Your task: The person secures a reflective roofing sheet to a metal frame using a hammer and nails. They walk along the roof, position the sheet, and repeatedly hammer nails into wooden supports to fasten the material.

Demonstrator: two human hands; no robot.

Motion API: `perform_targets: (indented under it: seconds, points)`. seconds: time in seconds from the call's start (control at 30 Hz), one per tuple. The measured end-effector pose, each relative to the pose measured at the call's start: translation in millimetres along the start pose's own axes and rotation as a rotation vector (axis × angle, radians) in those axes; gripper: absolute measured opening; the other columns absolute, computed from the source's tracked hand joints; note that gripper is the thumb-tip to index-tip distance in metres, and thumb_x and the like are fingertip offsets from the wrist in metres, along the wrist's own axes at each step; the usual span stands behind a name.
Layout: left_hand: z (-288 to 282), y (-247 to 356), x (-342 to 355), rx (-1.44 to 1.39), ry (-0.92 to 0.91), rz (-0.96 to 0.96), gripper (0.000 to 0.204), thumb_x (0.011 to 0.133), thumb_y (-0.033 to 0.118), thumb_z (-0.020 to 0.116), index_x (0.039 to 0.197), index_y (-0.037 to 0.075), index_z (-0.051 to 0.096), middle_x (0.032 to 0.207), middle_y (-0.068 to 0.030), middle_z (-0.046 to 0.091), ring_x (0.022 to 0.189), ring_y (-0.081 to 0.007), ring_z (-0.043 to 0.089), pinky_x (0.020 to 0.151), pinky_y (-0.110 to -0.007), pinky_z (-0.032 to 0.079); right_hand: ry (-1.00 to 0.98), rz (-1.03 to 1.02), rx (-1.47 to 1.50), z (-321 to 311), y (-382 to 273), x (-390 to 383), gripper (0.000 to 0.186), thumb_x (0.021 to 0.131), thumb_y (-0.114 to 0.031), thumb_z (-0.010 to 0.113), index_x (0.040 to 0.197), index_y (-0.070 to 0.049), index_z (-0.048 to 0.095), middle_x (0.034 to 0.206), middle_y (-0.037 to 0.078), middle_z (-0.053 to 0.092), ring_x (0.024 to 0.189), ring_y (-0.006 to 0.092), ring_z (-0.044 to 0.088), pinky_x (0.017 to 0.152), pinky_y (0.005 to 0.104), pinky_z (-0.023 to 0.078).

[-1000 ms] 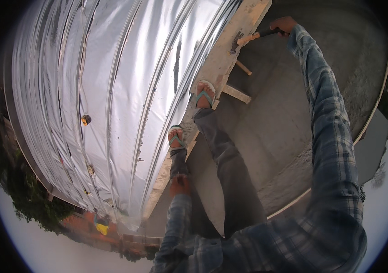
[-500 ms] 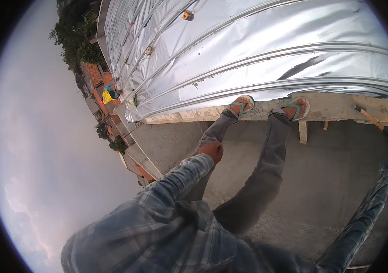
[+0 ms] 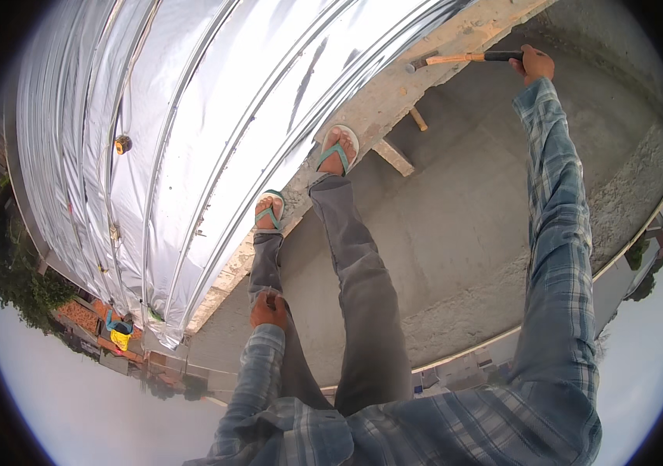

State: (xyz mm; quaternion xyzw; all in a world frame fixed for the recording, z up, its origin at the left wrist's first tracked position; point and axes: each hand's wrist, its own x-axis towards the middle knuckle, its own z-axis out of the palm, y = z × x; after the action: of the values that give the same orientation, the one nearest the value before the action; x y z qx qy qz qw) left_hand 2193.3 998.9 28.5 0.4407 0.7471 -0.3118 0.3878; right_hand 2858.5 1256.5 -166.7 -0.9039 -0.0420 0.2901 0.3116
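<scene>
My right hand point(image 3: 533, 66) is closed round the black grip of a hammer point(image 3: 459, 57) with a wooden shaft; its metal head is at the top of a rough concrete ledge point(image 3: 487, 19). My left hand point(image 3: 269, 311) is closed by my left lower leg, pinched on something small that I cannot make out. My feet in sandals point(image 3: 335, 150) stand along the ledge, beside shiny silver foil sheeting point(image 3: 184, 101) crossed by metal battens. Short wooden pieces point(image 3: 393, 155) jut from under the ledge over the grey concrete.
An orange-and-black tape measure point(image 3: 123, 144) lies on the foil at left. A person in blue and yellow point(image 3: 120, 338) is at the far lower left among orange tiled roofs. A drop to grey concrete point(image 3: 455, 233) lies right of the ledge. Trees point(image 3: 28, 279) stand beyond.
The view swung sideways half a second ago and has turned back. The hammer stays in my right hand by the ledge; my left hand remains closed near my leg.
</scene>
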Motion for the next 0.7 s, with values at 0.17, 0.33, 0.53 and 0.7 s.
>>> perform_targets:
  seconds: [0.17, 0.33, 0.53, 0.7]
  points:
    - [-2, 6, 13, 0.045, 0.021, 0.080, 0.017, 0.078, 0.026, 0.060, 0.085, 0.010, 0.059, 0.079, -0.0068, 0.065, 0.075, -0.0250, 0.063, 0.068, -0.039, 0.048, 0.166, -0.061, 0.117, -37, 23, -51, 0.032, 0.075, -0.009, 0.059, 0.101, 0.008, 0.050, 0.083, 0.021, 0.061, 0.056, 0.0238, 0.065, 0.049, 0.0270, 0.056]
    - [-5, 5, 14, 0.085, 0.048, 0.130, 0.020, 0.078, 0.028, 0.061, 0.087, 0.010, 0.059, 0.081, -0.0070, 0.066, 0.076, -0.0253, 0.063, 0.069, -0.038, 0.048, 0.125, -0.116, 0.093, -28, 23, -82, 0.034, 0.074, -0.009, 0.058, 0.102, 0.006, 0.048, 0.083, 0.021, 0.061, 0.055, 0.0235, 0.065, 0.048, 0.0272, 0.055]
    - [-16, -3, 22, 0.011, 0.011, 0.130, 0.021, 0.079, 0.026, 0.060, 0.088, 0.008, 0.059, 0.082, -0.0081, 0.066, 0.076, -0.0262, 0.064, 0.071, -0.037, 0.049, 0.151, -0.091, 0.073, -23, 18, -102, 0.032, 0.073, -0.009, 0.061, 0.100, 0.004, 0.050, 0.077, 0.018, 0.062, 0.051, 0.0190, 0.063, 0.043, 0.0249, 0.051]
    - [-23, 0, 15, -0.003, 0.010, 0.099, 0.021, 0.078, 0.028, 0.060, 0.088, 0.009, 0.060, 0.080, -0.0078, 0.066, 0.076, -0.0266, 0.064, 0.070, -0.038, 0.049, 0.120, -0.035, 0.001, -35, 21, -92, 0.032, 0.073, -0.009, 0.061, 0.100, 0.003, 0.050, 0.076, 0.016, 0.063, 0.047, 0.0164, 0.060, 0.042, 0.0239, 0.050]
